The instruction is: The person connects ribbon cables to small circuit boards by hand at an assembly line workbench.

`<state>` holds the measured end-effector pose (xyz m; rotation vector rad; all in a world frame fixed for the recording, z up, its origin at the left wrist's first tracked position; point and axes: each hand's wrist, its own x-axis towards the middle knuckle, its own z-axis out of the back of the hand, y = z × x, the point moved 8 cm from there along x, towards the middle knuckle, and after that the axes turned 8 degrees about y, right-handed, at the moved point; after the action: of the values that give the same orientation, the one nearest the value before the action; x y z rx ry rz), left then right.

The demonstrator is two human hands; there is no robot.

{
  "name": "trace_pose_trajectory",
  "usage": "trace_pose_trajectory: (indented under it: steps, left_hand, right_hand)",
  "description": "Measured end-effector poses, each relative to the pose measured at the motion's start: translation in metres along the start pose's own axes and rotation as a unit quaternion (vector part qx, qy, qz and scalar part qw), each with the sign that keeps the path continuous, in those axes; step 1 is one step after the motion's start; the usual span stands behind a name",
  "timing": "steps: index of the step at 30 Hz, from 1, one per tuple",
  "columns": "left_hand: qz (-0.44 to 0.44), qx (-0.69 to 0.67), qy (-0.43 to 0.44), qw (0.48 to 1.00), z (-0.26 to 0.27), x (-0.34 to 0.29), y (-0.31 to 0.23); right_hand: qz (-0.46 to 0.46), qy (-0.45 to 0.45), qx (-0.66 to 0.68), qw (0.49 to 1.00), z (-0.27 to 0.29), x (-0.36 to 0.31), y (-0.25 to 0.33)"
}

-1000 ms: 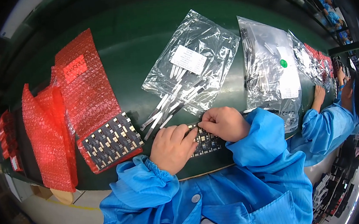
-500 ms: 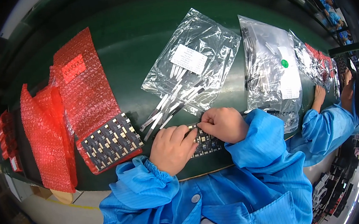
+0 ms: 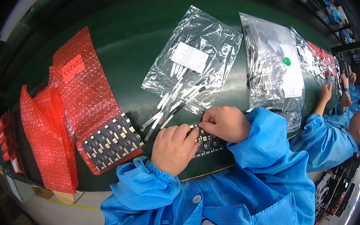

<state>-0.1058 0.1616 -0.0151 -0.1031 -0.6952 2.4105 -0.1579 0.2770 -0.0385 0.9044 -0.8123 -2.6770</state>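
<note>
In front of me a dark circuit board panel (image 3: 210,145), set with rows of small light parts, lies on the green bench, its left end covered by my hands. My left hand (image 3: 174,149) is closed over that end, its bent fingers and thumb pressed together on the panel. Beside it, my right hand (image 3: 227,124) makes a pinch at the panel's far edge; whatever is between the fingertips is hidden. Just beyond them, thin black-and-white strips (image 3: 162,109) stick out of a clear plastic bag (image 3: 214,36) with a white label.
To the left, a second circuit board panel (image 3: 112,142) rests on a red bubble-wrap bag (image 3: 86,90), beside another crumpled red bag (image 3: 47,137). A full clear bag (image 3: 269,61) lies on the right. Farther right, a co-worker's arm (image 3: 327,131) reaches over the bench.
My hands hold almost the same place on the panel. At the right, the co-worker has shifted, with the head and another person's hands now showing more.
</note>
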Motion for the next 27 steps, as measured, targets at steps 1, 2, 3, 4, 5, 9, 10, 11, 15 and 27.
trace_pose_trajectory:
  steps: [1,2,3,4,5,9,10,11,15,27]
  left_hand:
    - [0.000,0.002,0.001,1.000,0.001,0.000,-0.001]
    - [0.000,0.005,0.002,1.000,0.001,0.000,-0.002]
    - [-0.001,0.007,0.004,1.000,0.001,0.000,-0.002]
    - [0.000,0.008,-0.002,1.000,0.003,0.000,-0.002]
    - [0.002,0.010,-0.007,1.000,0.005,0.000,-0.002]
    - [0.005,0.018,-0.009,1.000,0.005,-0.001,-0.004]
    - [-0.004,0.005,-0.001,1.000,0.005,-0.001,-0.005]
    - [-0.012,-0.008,0.007,1.000,0.006,-0.002,-0.006]
    - [0.037,0.072,-0.015,0.997,0.042,-0.008,0.001]
    - [0.137,0.171,0.001,0.976,0.070,-0.007,0.048]
  right_hand:
    - [-0.004,0.001,-0.012,1.000,-0.001,0.000,0.000]
    - [-0.008,0.002,-0.023,1.000,-0.002,0.001,-0.001]
    - [-0.007,0.001,-0.021,1.000,-0.001,0.002,0.000]
    - [-0.007,0.022,-0.029,0.999,0.000,0.004,0.002]
    - [-0.005,0.042,-0.037,0.998,-0.002,0.005,0.004]
    - [0.018,0.044,-0.036,0.998,-0.004,0.003,0.003]
    - [0.013,0.030,-0.033,0.999,-0.001,0.001,0.003]
    - [0.009,0.018,-0.029,0.999,0.000,-0.001,0.003]
    - [0.032,-0.019,-0.053,0.998,0.001,-0.012,0.009]
    - [0.170,-0.115,-0.161,0.965,0.026,-0.047,0.036]
